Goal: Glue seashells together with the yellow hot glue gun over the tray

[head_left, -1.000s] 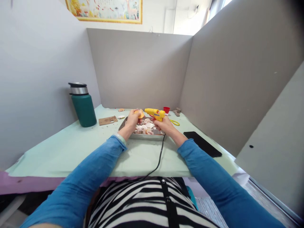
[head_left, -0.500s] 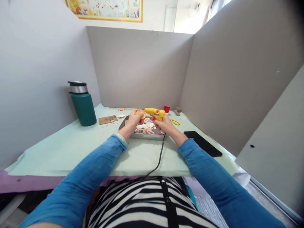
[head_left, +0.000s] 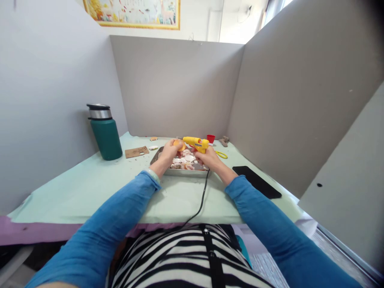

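Note:
My right hand (head_left: 207,157) is closed around the handle of a yellow hot glue gun (head_left: 195,143), whose nozzle points left. A black cord (head_left: 205,192) runs from its grip down over the table's front edge. In my left hand (head_left: 169,153) I pinch a round, flat orange piece (head_left: 179,145) close to the nozzle; whether the two touch I cannot tell. Below both hands is a shallow metal tray (head_left: 189,173) holding many pale, shell-like pieces (head_left: 188,159). My fingers hide part of the orange piece and of the tray.
A green bottle (head_left: 106,136) stands at the left beside a brown card (head_left: 137,152). Two small flat pieces lie behind the card. At the back right are a red cup (head_left: 211,139) and yellow-handled scissors (head_left: 221,154). A black flat pad (head_left: 256,182) lies right. Grey partitions (head_left: 177,84) enclose the table.
Both hands stay almost in place, with the glue gun and the orange piece still held close together. The orange piece looks slightly turned; the whole view has shifted a little.

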Tool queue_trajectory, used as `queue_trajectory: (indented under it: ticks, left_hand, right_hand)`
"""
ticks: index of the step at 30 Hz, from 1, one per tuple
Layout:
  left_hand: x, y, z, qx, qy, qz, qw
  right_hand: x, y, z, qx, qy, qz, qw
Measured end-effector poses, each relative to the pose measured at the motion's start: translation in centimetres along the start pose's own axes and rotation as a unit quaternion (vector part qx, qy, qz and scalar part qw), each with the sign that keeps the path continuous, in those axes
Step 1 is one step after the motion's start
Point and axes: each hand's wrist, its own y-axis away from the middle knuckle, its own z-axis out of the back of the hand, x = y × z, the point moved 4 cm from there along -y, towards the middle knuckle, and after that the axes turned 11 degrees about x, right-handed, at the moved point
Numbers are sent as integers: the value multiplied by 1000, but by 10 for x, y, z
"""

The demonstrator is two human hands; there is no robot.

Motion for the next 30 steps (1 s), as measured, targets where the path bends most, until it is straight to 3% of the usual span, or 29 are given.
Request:
queue_trajectory:
  ticks: [17,25,30]
  left_hand:
    - [0,-2,4,-3,61,20,998]
    - [-5,2,-4,43,60,24,997]
    - [0,-1,1,25,59,19,998]
  right_hand:
    - [-6,-2,1,14,-16,-1,1000]
    - [-6,-2,1,10,-9,1,1000]
    - [-6,-2,0,13,-12,-2,1000]
